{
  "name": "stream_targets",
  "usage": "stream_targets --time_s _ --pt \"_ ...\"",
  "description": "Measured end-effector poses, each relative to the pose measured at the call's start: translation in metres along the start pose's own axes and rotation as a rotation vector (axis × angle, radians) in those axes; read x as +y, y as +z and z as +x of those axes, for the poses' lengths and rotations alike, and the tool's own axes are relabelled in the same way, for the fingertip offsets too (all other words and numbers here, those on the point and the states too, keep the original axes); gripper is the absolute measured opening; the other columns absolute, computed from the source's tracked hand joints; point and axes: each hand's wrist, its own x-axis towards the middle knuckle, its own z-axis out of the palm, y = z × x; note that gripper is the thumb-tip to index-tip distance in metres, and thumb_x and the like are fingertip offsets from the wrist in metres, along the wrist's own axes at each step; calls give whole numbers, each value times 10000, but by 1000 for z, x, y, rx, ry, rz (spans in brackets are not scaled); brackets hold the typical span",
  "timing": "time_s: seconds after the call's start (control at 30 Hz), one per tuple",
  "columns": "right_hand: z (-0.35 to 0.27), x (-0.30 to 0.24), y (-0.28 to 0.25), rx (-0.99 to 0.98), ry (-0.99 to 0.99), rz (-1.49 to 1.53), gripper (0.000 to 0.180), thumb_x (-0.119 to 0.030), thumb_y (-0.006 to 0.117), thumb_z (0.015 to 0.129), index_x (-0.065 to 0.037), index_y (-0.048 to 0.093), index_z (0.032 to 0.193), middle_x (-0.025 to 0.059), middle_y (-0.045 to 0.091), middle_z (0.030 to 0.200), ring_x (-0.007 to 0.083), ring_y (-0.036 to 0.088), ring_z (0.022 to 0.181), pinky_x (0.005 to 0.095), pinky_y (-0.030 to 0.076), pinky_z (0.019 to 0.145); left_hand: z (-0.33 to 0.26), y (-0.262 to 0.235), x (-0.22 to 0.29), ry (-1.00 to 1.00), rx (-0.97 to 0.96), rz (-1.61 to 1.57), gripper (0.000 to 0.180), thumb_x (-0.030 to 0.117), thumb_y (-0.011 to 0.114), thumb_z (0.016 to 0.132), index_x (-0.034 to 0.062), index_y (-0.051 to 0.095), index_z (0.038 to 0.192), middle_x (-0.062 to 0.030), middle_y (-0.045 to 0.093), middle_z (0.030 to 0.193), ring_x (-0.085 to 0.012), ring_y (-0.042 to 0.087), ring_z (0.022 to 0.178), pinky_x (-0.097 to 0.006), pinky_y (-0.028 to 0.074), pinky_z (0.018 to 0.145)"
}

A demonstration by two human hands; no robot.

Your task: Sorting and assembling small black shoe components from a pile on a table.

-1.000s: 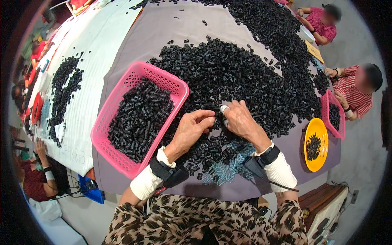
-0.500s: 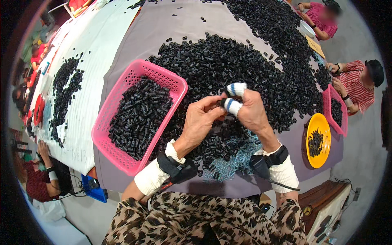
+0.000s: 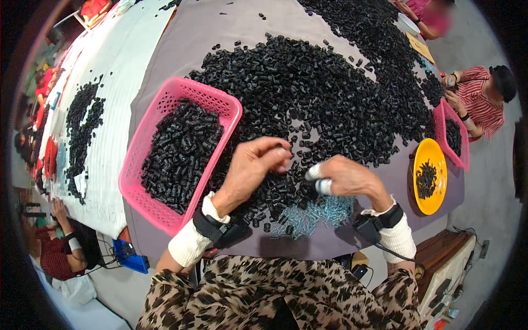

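Note:
My left hand [image 3: 253,168] is over the near part of a large heap of small black plastic parts [image 3: 330,104]. Its thumb and fingers are pressed together; whatever lies between them is hidden. To its right, my right hand [image 3: 352,177] hangs low, palm down, with bent fingers over the heap's near edge. White and blue wraps cover two of its fingertips, and blur hides whether they pinch anything. Just below it lies a loose patch of tiny pale-blue, shiny pieces [image 3: 313,215], too fine to name. Both wrists wear white cuffs and black straps.
Left of my hands, a pink perforated basket [image 3: 233,124] holds many black parts. At right stand a yellow plate [image 3: 438,199] with thin dark pieces and another pink basket [image 3: 461,158]. A person in a striped shirt [image 3: 476,96] works there; others sit left.
My hands were together at the fingertips; now they are apart. The right has dropped toward the pale-blue pieces, and the left has moved slightly left and down.

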Motion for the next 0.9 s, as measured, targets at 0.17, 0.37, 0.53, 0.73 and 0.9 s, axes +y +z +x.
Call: stream_targets --time_s 0.17,0.37,0.53,0.73,0.9 --pt "25 20 -8 243 -71 150 251 -101 585 762 2 627 987 225 652 860 389 628 746 394 500 671 -3 19 -25 -245 -191 124 203 104 586 916 -30 639 1058 -71 659 941 -133 634 873 -263 546 747" --pt "4 20 -17 411 66 57 225 -40 587 740 2 646 953 220 648 856 392 631 771 400 503 682 2 -4 -27 -196 30 69 185 79 579 915 -39 634 1045 -78 663 957 -140 644 856 -271 546 756" --pt "-2 18 29 478 -55 -223 136 7 575 711 8 621 839 185 631 776 366 642 748 448 513 677 0 4 -28 -181 11 55 191 81 578 916 -38 635 1054 -82 669 944 -143 647 825 -268 541 762" --pt "3 12 44 437 -17 -369 96 15 597 686 1 596 781 165 609 738 362 621 720 448 482 630 7 32 -40 -150 -208 354 210 103 595 896 -12 659 1059 -37 654 890 -91 588 788 -242 494 729" --pt "3 14 43 431 31 -383 113 -26 615 708 -16 591 818 144 620 753 329 625 738 426 461 675 5 14 -38 -150 -62 261 195 99 597 900 -22 660 1040 -42 662 880 -97 598 785 -249 500 730"
